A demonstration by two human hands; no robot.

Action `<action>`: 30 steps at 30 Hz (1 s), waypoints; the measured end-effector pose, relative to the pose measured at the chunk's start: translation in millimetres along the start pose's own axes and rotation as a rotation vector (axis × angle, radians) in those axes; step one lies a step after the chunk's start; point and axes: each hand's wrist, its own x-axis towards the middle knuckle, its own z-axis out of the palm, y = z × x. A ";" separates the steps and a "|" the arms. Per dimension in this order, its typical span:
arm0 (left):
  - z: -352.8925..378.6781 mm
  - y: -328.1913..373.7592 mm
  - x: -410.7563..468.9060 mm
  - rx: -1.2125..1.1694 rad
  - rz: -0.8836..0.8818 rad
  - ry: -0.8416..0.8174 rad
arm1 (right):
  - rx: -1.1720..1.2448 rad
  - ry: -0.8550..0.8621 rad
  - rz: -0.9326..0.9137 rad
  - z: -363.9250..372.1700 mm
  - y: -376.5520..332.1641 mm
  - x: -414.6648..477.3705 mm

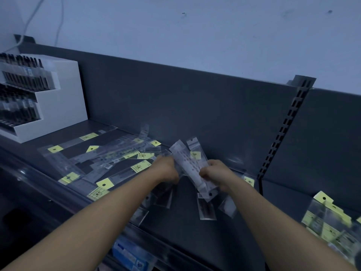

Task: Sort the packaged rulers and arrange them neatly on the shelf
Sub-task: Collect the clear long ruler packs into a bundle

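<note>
A loose heap of clear-packaged rulers (109, 157) with yellow header tags lies across the dark grey shelf (187, 227). My right hand (213, 174) grips a small bundle of short packaged rulers (190, 165), tilted with its top toward the back panel. My left hand (168, 169) is curled against the left side of that bundle, its fingers hidden behind the packets. A few short packets (206, 211) lie on the shelf below the hands.
A white stepped display box (64, 98) of dark pens stands at the back left. A slotted upright (287, 126) divides the bays; more yellow-tagged packets (330, 222) lie in the right bay. The shelf's front lip (58, 196) runs diagonally; a blue box (129, 255) shows below.
</note>
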 end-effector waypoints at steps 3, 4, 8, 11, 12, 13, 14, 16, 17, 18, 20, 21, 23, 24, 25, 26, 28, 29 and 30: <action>-4.0 -0.8 -3.0 -0.019 -0.056 -0.015 | -0.038 -0.016 0.001 4.0 -1.0 -2.3; -4.9 -2.2 -3.3 -0.042 -0.067 -0.023 | -0.035 -0.031 0.002 5.8 -2.5 -4.5; -4.0 -2.9 -5.2 -0.157 -0.078 -0.042 | -0.031 -0.096 0.011 11.6 -6.4 -10.5; -3.1 0.7 -5.8 -0.280 -0.052 -0.044 | -0.039 -0.104 0.006 13.6 -8.5 -17.3; -3.2 2.7 -6.0 -0.371 -0.046 -0.048 | -0.034 -0.101 0.006 13.5 -8.5 -19.6; -2.5 4.5 -5.7 -0.474 -0.049 -0.049 | -0.033 -0.089 0.001 13.4 -8.4 -22.2; -1.2 6.1 -4.2 -0.572 -0.062 -0.046 | -0.039 -0.075 -0.005 12.6 -7.7 -24.5; 2.8 10.5 -2.6 -0.758 -0.114 -0.047 | -0.066 -0.059 -0.029 11.0 -4.8 -27.6; 4.8 12.5 -2.4 -0.833 -0.131 -0.049 | -0.081 -0.061 -0.043 10.1 -4.2 -30.3; 7.0 14.5 -1.3 -0.903 -0.126 -0.053 | -0.103 -0.072 -0.059 8.9 -3.3 -32.4; 12.5 16.4 2.2 -0.950 -0.089 -0.043 | -0.148 -0.112 -0.081 4.5 -0.8 -35.8; 14.5 16.6 2.7 -0.909 -0.070 -0.011 | -0.149 -0.113 -0.091 0.8 0.1 -38.1; 16.1 16.1 2.2 -0.830 -0.043 0.022 | -0.150 -0.031 -0.115 -10.0 4.6 -37.3; 15.5 15.1 1.4 -0.815 -0.040 0.014 | -0.236 0.076 -0.120 -17.7 8.8 -34.5; 14.0 13.9 1.0 -0.810 -0.047 -0.003 | -0.397 0.202 -0.101 -25.4 14.2 -30.1; 12.6 12.6 0.7 -0.811 -0.056 -0.021 | -0.561 0.289 -0.061 -31.8 20.0 -28.4; 8.5 10.9 -1.4 -0.824 -0.074 -0.051 | -0.728 0.271 0.063 -37.5 28.4 -30.3; 7.4 10.5 -2.5 -0.831 -0.079 -0.052 | -0.741 0.210 0.104 -37.4 33.6 -29.9; 6.1 10.2 -3.8 -0.837 -0.077 -0.049 | -0.746 0.156 0.107 -36.1 38.0 -28.5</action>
